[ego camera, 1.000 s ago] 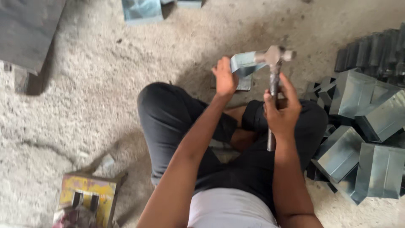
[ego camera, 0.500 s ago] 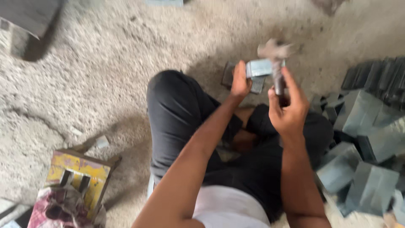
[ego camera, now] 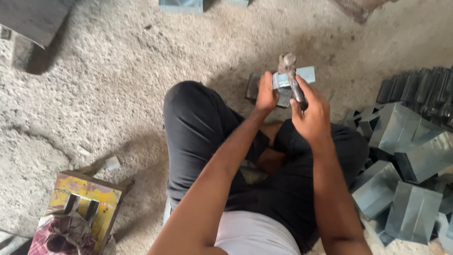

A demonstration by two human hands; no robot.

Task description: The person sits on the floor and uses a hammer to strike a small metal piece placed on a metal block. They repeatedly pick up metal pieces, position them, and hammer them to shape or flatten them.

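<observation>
Two hands: left (ego camera: 265, 96) steadies one metal piece (ego camera: 296, 77), right (ego camera: 311, 114) grips one hammer (ego camera: 291, 75).

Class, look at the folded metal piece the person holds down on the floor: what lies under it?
Under the folded metal piece, a dark flat block shows at its left, on the gritty floor. The left hand and hammer cover the rest.

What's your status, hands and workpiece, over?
Left hand steadies folded sheet-metal piece on a dark block. Right hand grips hammer, head over the piece. Finished metal boxes stacked to the right, clear of the swing.
</observation>
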